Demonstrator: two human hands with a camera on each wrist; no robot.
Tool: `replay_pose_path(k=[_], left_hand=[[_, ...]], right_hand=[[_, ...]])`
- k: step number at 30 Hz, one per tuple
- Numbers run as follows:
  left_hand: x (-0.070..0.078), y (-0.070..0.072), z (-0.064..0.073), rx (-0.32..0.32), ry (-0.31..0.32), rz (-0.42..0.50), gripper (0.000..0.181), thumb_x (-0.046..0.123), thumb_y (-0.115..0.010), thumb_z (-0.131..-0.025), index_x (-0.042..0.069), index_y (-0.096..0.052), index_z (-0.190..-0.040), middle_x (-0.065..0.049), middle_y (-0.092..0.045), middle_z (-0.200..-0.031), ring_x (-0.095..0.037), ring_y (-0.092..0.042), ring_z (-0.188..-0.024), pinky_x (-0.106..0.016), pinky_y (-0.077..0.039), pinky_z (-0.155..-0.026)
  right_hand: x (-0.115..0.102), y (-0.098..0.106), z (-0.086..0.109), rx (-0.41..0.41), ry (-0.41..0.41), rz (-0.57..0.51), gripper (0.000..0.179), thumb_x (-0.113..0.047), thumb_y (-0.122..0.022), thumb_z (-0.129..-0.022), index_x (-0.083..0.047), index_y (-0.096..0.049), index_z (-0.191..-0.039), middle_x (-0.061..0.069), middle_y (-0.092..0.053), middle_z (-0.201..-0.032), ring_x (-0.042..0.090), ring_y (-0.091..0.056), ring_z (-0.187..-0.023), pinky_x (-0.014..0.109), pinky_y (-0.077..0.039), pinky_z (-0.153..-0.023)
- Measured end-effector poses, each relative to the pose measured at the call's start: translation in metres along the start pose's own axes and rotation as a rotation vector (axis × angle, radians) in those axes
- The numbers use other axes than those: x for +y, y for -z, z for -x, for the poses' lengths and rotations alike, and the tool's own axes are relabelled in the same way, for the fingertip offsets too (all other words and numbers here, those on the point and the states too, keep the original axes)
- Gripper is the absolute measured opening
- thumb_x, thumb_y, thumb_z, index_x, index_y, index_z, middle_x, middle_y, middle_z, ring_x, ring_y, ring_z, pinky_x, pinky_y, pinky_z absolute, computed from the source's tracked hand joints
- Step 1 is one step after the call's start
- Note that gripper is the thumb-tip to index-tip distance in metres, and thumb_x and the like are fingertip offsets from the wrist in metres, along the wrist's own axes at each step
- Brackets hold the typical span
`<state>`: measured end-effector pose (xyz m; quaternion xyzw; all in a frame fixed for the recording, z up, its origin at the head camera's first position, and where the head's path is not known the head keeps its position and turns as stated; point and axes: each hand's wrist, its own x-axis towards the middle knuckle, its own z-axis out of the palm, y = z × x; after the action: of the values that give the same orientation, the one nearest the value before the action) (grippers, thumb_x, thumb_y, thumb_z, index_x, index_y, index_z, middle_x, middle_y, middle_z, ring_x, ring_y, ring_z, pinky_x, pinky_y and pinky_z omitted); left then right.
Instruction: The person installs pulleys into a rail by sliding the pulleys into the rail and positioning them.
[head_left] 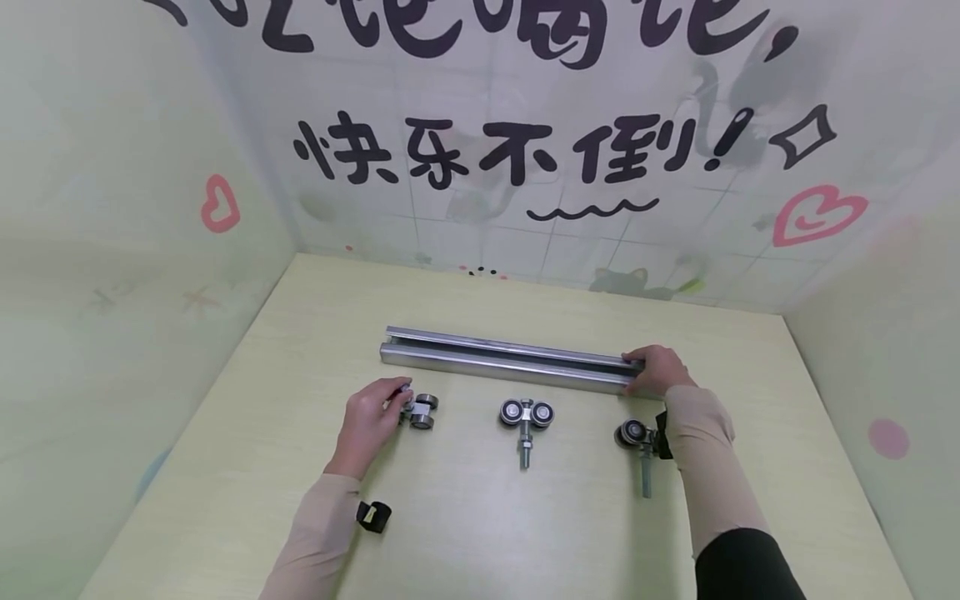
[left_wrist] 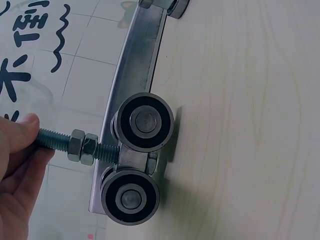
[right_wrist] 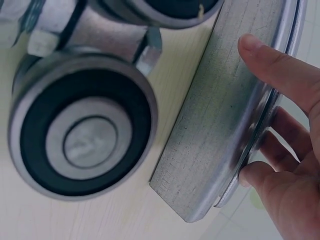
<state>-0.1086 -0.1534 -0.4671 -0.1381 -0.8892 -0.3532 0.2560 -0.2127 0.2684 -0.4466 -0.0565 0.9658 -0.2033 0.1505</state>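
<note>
My left hand [head_left: 365,423] pinches the threaded bolt [left_wrist: 54,140] of a roller trolley, with its thumb on one side and fingers on the other. The trolley's black-and-steel wheels [left_wrist: 146,122] stick out to the right, in front of the rail's left part. A steel channel rail [head_left: 502,367] lies lengthwise on the table, slot upward. At its right end, my right hand [head_left: 660,372] grips it. In the right wrist view the thumb presses the near face of the rail [right_wrist: 210,115], and the fingers reach over to the far side.
A second roller trolley [head_left: 526,421] lies mid-table, bolt toward me. A third trolley [head_left: 634,433] lies near my right wrist, partly hidden by the black wrist camera [head_left: 663,435]. Printed walls [head_left: 480,225] enclose the pale wooden table [head_left: 465,517] at back and sides.
</note>
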Motion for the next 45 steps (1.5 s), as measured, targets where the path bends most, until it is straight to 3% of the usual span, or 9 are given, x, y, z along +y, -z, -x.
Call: replay_pose_path(k=[6,20,30,38,45], left_hand=[[-0.003,-0.002,0.004,0.0,-0.018,-0.01,0.018,-0.003,-0.071,-0.074,-0.004,-0.067,-0.091,-0.014,-0.068,-0.085,-0.026,-0.065,-0.079,-0.035,-0.054,-0.07],[-0.005,-0.007,0.009,0.031,0.031,0.05,0.023,-0.004,-0.068,-0.077,-0.003,-0.064,-0.099,-0.015,-0.066,-0.088,-0.022,-0.064,-0.076,-0.027,-0.055,-0.065],[-0.007,-0.014,0.017,0.066,0.141,0.136,0.025,-0.003,-0.072,-0.073,-0.009,-0.063,-0.095,-0.017,-0.065,-0.085,-0.024,-0.066,-0.075,-0.024,-0.055,-0.062],[-0.01,-0.021,0.018,0.106,0.167,0.139,0.02,0.001,-0.072,-0.074,-0.007,-0.065,-0.091,-0.016,-0.066,-0.085,-0.023,-0.065,-0.074,-0.022,-0.054,-0.064],[-0.011,-0.023,0.02,0.158,0.143,0.125,0.018,0.0,-0.071,-0.074,-0.006,-0.064,-0.09,-0.014,-0.065,-0.082,-0.023,-0.064,-0.072,-0.008,-0.048,-0.066]], right_hand=[[-0.002,-0.001,0.002,-0.003,-0.005,-0.015,0.064,-0.011,-0.081,-0.06,-0.001,-0.057,-0.119,0.028,-0.049,-0.125,0.047,-0.044,-0.112,0.054,-0.038,-0.094],[0.0,0.001,0.001,-0.009,-0.015,0.005,0.064,-0.015,-0.081,-0.062,-0.001,-0.057,-0.12,0.027,-0.049,-0.126,0.047,-0.043,-0.113,0.054,-0.039,-0.093],[0.002,0.0,0.002,0.004,0.01,-0.015,0.066,-0.024,-0.085,-0.056,-0.008,-0.062,-0.116,0.026,-0.053,-0.121,0.046,-0.046,-0.108,0.052,-0.043,-0.086],[0.003,0.0,0.0,-0.018,-0.023,-0.028,0.069,-0.023,-0.085,-0.056,-0.007,-0.06,-0.118,0.025,-0.05,-0.125,0.046,-0.044,-0.113,0.054,-0.04,-0.09],[0.004,-0.001,-0.001,0.005,0.009,-0.011,0.065,-0.022,-0.084,-0.058,-0.007,-0.061,-0.117,0.025,-0.053,-0.122,0.046,-0.045,-0.109,0.053,-0.043,-0.086]])
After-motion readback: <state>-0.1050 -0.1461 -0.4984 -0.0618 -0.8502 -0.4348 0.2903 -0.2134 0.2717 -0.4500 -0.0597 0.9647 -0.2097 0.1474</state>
